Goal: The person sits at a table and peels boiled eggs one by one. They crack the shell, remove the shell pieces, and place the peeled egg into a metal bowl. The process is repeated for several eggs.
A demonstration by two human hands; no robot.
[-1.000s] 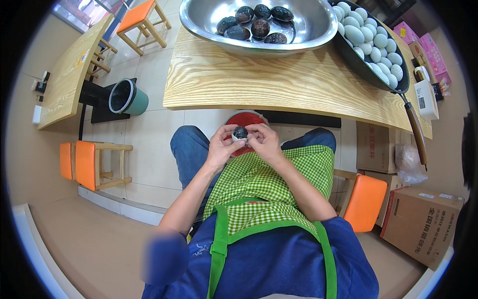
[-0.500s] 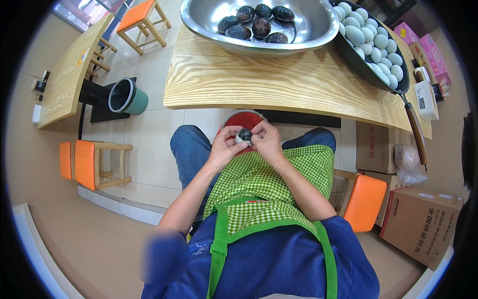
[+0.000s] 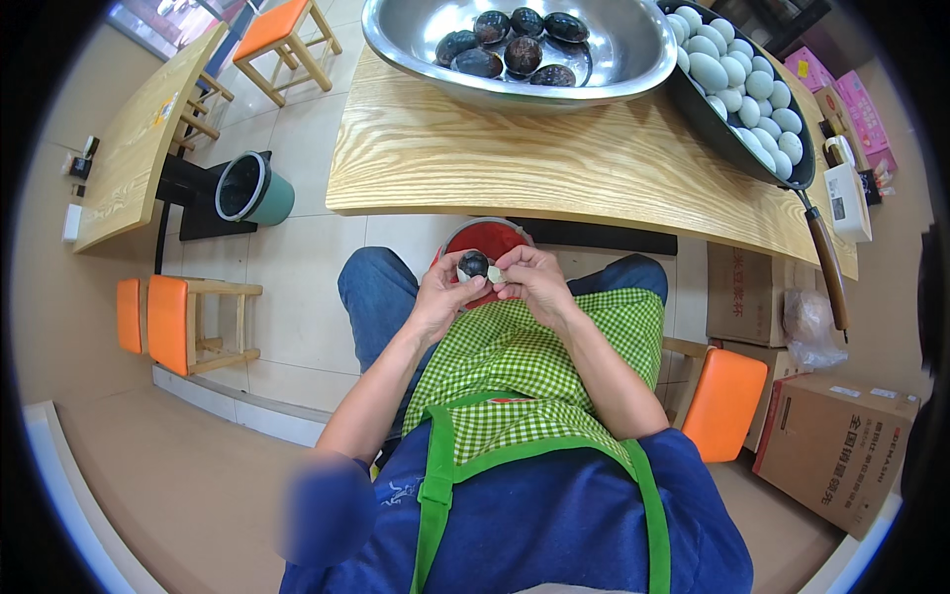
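A dark century egg [image 3: 473, 263], partly bared with pale shell still around its lower side, rests in the closed fingers of my left hand [image 3: 441, 294]. My right hand [image 3: 535, 284] is beside it, thumb and fingers pinching a piece of pale eggshell [image 3: 497, 275]. Below both hands, between my knees, is a red bucket [image 3: 482, 238]. Several peeled dark eggs [image 3: 522, 55] lie in a steel basin [image 3: 604, 91] on the table. To its right, a dark long-handled pan [image 3: 693, 124] is heaped with pale unpeeled eggs [image 3: 734, 71].
The wooden table [image 3: 495, 163] reaches over my knees. A green bin [image 3: 269, 201] stands on the floor to the left. Orange-seated stools [image 3: 170, 327] are around me. Cardboard boxes [image 3: 836, 445] and a clear plastic bag [image 3: 813, 327] sit at the right.
My right hand has drawn slightly away from the egg with a piece of shell between its fingers. More of the egg's dark surface shows, and it has shifted slightly left.
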